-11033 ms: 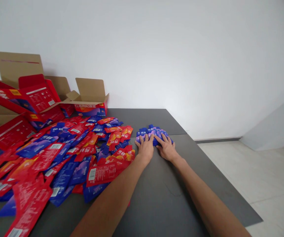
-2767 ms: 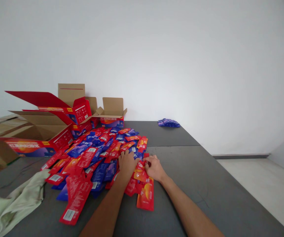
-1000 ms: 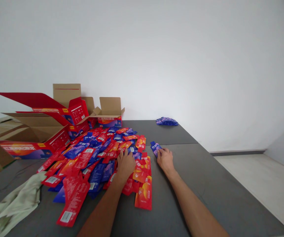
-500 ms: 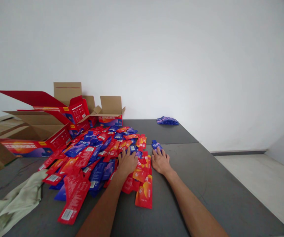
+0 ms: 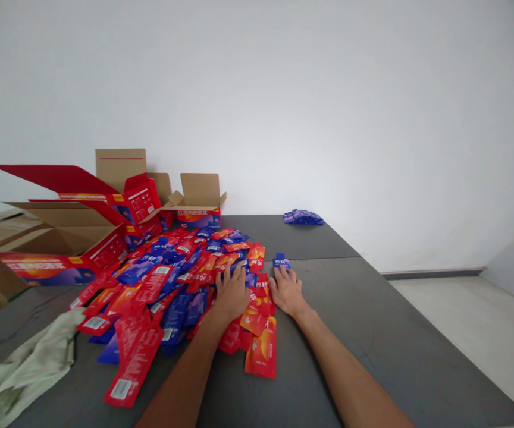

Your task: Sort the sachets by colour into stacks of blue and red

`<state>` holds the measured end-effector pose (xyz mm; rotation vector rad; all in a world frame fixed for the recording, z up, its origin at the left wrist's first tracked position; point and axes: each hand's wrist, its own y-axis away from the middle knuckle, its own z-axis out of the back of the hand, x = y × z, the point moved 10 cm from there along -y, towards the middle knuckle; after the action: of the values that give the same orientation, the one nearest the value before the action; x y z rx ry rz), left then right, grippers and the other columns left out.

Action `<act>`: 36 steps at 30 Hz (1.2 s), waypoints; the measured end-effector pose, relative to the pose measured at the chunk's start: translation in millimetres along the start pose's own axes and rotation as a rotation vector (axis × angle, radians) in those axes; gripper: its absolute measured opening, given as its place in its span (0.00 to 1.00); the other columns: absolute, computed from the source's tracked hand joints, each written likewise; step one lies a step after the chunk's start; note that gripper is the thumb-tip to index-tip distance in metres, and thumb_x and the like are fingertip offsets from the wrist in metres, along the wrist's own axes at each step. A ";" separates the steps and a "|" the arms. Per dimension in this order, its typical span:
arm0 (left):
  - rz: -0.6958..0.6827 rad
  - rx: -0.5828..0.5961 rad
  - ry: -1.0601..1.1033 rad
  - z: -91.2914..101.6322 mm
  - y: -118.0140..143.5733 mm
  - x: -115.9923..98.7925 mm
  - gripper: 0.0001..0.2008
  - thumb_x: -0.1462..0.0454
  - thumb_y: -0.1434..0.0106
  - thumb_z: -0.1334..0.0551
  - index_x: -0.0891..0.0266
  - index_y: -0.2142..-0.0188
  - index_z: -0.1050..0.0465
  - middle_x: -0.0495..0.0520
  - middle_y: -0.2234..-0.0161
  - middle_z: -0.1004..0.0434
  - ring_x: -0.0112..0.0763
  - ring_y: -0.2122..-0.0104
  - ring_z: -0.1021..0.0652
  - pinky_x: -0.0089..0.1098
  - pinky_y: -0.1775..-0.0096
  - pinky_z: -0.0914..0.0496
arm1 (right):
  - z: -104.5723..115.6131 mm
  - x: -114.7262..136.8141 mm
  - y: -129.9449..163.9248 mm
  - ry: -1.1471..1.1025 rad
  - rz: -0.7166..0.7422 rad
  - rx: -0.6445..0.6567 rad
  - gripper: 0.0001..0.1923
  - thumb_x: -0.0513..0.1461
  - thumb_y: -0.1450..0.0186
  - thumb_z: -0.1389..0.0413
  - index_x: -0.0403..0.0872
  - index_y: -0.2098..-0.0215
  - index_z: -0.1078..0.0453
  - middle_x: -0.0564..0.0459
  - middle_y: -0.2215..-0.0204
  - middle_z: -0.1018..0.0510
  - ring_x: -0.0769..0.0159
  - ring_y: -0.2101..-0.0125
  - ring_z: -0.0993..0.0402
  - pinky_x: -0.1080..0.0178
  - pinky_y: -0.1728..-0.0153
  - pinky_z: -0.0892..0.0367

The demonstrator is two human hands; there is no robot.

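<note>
A heap of red and blue sachets (image 5: 172,279) covers the left half of a dark grey table (image 5: 364,333). My left hand (image 5: 232,291) lies flat on the heap's right edge, fingers spread over red and blue sachets. My right hand (image 5: 286,290) rests palm down beside it, fingertips on a single blue sachet (image 5: 280,261) that lies apart from the heap. A small stack of blue sachets (image 5: 302,217) sits at the table's far edge by the wall.
Several open red and cardboard boxes (image 5: 74,238) stand at the back left. A pale green cloth (image 5: 25,371) lies at the near left. The table's right edge drops to a light floor (image 5: 475,333). A white wall rises behind.
My right hand slid a blue sachet out of the heap to the right, then flattened over it. My left hand crept forward on the heap. Earlier, both hands pressed the blue stack.
</note>
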<state>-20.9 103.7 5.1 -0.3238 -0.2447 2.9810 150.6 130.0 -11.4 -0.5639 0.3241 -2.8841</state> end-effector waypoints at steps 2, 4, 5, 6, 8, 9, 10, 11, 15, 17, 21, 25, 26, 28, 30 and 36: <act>-0.054 -0.009 0.021 5.1 3.6 -8.7 0.33 0.62 0.38 0.48 0.60 0.32 0.45 0.54 0.30 0.51 0.52 0.31 0.53 0.58 0.35 0.55 | 11.4 4.3 -1.5 -0.077 0.062 -0.115 0.27 0.44 0.29 0.54 0.46 0.34 0.42 0.41 0.35 0.39 0.46 0.38 0.46 0.43 0.44 0.41; -0.126 0.001 0.052 7.8 8.0 -19.4 0.33 0.64 0.38 0.48 0.58 0.32 0.45 0.51 0.30 0.50 0.50 0.31 0.53 0.55 0.35 0.54 | 25.0 15.3 1.1 -0.163 0.177 -0.235 0.30 0.42 0.31 0.51 0.46 0.32 0.46 0.42 0.35 0.39 0.49 0.38 0.45 0.45 0.43 0.41; -0.169 0.007 0.071 8.8 10.5 -25.4 0.33 0.65 0.38 0.48 0.58 0.33 0.43 0.50 0.30 0.49 0.49 0.31 0.52 0.53 0.34 0.54 | 30.0 22.4 3.5 -0.201 0.243 -0.270 0.31 0.40 0.32 0.50 0.45 0.31 0.47 0.42 0.35 0.38 0.51 0.39 0.44 0.46 0.42 0.42; -0.212 0.013 0.089 9.8 13.0 -31.4 0.33 0.66 0.39 0.48 0.58 0.33 0.42 0.50 0.30 0.47 0.48 0.31 0.52 0.52 0.34 0.54 | 33.1 29.9 6.1 -0.233 0.307 -0.283 0.31 0.39 0.32 0.49 0.46 0.32 0.46 0.43 0.36 0.36 0.52 0.39 0.43 0.47 0.41 0.41; -0.277 0.013 0.125 12.3 17.3 -40.8 0.32 0.67 0.40 0.48 0.59 0.34 0.40 0.50 0.31 0.44 0.46 0.31 0.52 0.51 0.33 0.54 | 34.8 42.8 10.1 -0.278 0.400 -0.260 0.27 0.37 0.33 0.49 0.46 0.35 0.39 0.45 0.41 0.30 0.55 0.43 0.38 0.51 0.41 0.40; -0.297 0.004 0.142 14.0 18.8 -43.7 0.32 0.68 0.40 0.48 0.59 0.35 0.40 0.50 0.32 0.43 0.45 0.31 0.52 0.51 0.33 0.55 | 34.5 46.8 11.0 -0.295 0.420 -0.240 0.24 0.36 0.33 0.49 0.46 0.39 0.34 0.46 0.45 0.26 0.56 0.45 0.34 0.52 0.42 0.39; -0.309 -0.010 0.158 15.8 19.7 -45.5 0.31 0.68 0.40 0.48 0.59 0.35 0.39 0.50 0.32 0.42 0.45 0.31 0.51 0.50 0.33 0.54 | 34.1 48.5 10.9 -0.308 0.420 -0.222 0.20 0.35 0.32 0.50 0.46 0.43 0.31 0.46 0.49 0.23 0.58 0.49 0.32 0.54 0.44 0.37; -0.313 -0.031 0.173 17.7 20.0 -45.9 0.31 0.68 0.40 0.48 0.59 0.36 0.38 0.50 0.33 0.41 0.44 0.32 0.51 0.50 0.33 0.54 | 34.1 47.8 10.0 -0.317 0.399 -0.212 0.17 0.35 0.31 0.51 0.46 0.47 0.28 0.47 0.53 0.21 0.59 0.52 0.30 0.56 0.46 0.36; -0.258 -0.187 0.239 25.9 15.7 -35.7 0.29 0.69 0.38 0.48 0.61 0.37 0.37 0.54 0.33 0.41 0.44 0.32 0.48 0.49 0.33 0.50 | 38.0 26.2 3.7 -0.318 0.183 -0.243 0.14 0.37 0.30 0.52 0.47 0.55 0.24 0.47 0.59 0.19 0.61 0.58 0.26 0.61 0.51 0.33; -0.191 -0.264 0.286 27.8 11.2 -26.6 0.26 0.68 0.37 0.48 0.64 0.39 0.36 0.58 0.35 0.39 0.43 0.33 0.44 0.47 0.34 0.47 | 39.2 12.3 2.7 -0.329 0.066 -0.253 0.14 0.38 0.31 0.51 0.47 0.56 0.24 0.47 0.61 0.19 0.61 0.61 0.24 0.62 0.55 0.32; -0.111 -0.270 0.355 24.8 -0.6 -25.9 0.23 0.68 0.37 0.48 0.65 0.42 0.33 0.62 0.41 0.31 0.40 0.40 0.34 0.43 0.38 0.40 | 37.3 -12.6 4.0 -0.451 -0.097 -0.265 0.14 0.42 0.31 0.51 0.47 0.57 0.26 0.50 0.67 0.19 0.62 0.69 0.23 0.63 0.63 0.31; -0.148 -0.088 0.304 13.6 -16.7 -56.2 0.24 0.66 0.36 0.47 0.62 0.40 0.34 0.60 0.41 0.31 0.41 0.41 0.31 0.41 0.40 0.37 | 24.6 -36.7 3.6 -0.634 -0.232 -0.267 0.19 0.44 0.33 0.51 0.45 0.48 0.31 0.51 0.70 0.20 0.64 0.75 0.24 0.64 0.69 0.30; -0.159 -0.046 0.274 9.6 -21.1 -64.7 0.25 0.65 0.36 0.47 0.60 0.39 0.35 0.61 0.39 0.33 0.43 0.41 0.31 0.41 0.40 0.37 | 21.1 -40.4 2.9 -0.663 -0.252 -0.258 0.21 0.44 0.33 0.51 0.44 0.45 0.33 0.51 0.69 0.20 0.64 0.76 0.23 0.64 0.69 0.29; -0.182 0.037 0.214 -1.5 -30.0 -79.8 0.27 0.64 0.35 0.47 0.59 0.36 0.38 0.62 0.37 0.35 0.45 0.40 0.31 0.44 0.41 0.37 | 18.5 -43.2 1.2 -0.661 -0.263 -0.241 0.24 0.43 0.33 0.51 0.44 0.42 0.35 0.49 0.66 0.18 0.63 0.72 0.21 0.63 0.66 0.28; -0.200 0.113 0.171 -15.9 -37.8 -90.6 0.27 0.62 0.34 0.47 0.58 0.36 0.39 0.63 0.37 0.36 0.47 0.42 0.30 0.46 0.42 0.36 | 20.5 -40.1 -0.3 -0.581 -0.237 -0.211 0.21 0.42 0.33 0.52 0.45 0.44 0.31 0.47 0.61 0.18 0.62 0.64 0.20 0.63 0.59 0.29; -0.274 0.159 0.101 -40.8 -51.1 -98.2 0.21 0.62 0.34 0.48 0.59 0.43 0.30 0.62 0.42 0.29 0.45 0.46 0.27 0.43 0.44 0.33 | 23.6 -18.1 -0.7 -0.162 -0.016 -0.076 0.18 0.32 0.36 0.52 0.47 0.55 0.23 0.47 0.53 0.20 0.62 0.51 0.26 0.62 0.45 0.40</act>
<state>89.1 145.0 -5.5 -0.3866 -0.0357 2.6840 176.1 130.5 3.8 -0.8109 0.4068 -2.8274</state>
